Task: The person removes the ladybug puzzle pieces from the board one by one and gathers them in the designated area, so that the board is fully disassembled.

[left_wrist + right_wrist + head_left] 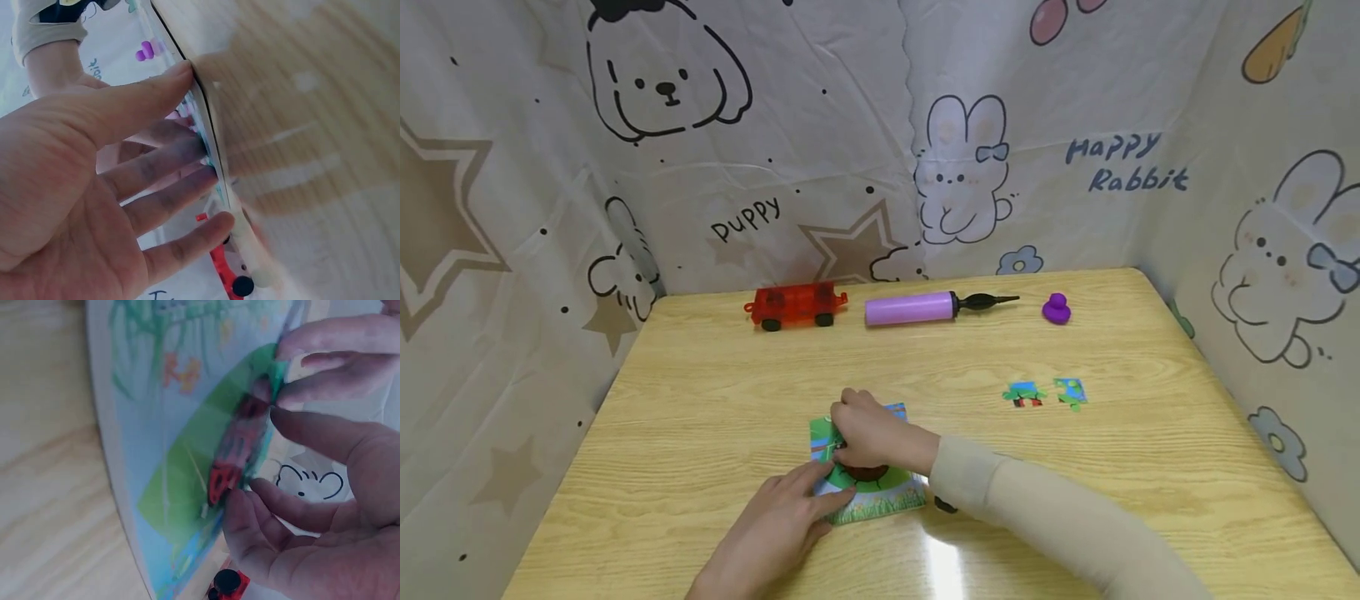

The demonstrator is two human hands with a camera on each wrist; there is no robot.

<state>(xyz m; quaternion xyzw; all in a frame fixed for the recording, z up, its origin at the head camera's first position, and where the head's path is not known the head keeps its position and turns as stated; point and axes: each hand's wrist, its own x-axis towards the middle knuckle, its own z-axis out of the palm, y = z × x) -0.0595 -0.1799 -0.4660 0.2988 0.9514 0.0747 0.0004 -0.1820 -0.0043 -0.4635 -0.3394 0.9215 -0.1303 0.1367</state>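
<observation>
A jigsaw picture of a ladybug (868, 473) lies on a thin puzzle board (887, 504) near the front of the table. My left hand (782, 508) rests at its lower left corner, fingers extended; the left wrist view has the thumb and fingertips along the board's edge. Across the picture's upper left my right hand (876, 429) bends down, covering that part. Its thumb (239, 515) and a bent finger (312, 432) pinch at a puzzle piece on the ladybug, largely hidden by the hand. Two loose puzzle pieces (1024, 394) lie to the right.
Along the back stand a red toy wagon (795, 307), a purple hand pump (913, 308) with a black nozzle, and a small purple knobbed toy (1057, 309). A dark object (946, 504) shows partly under the right sleeve. Printed curtains (850, 108) border the table.
</observation>
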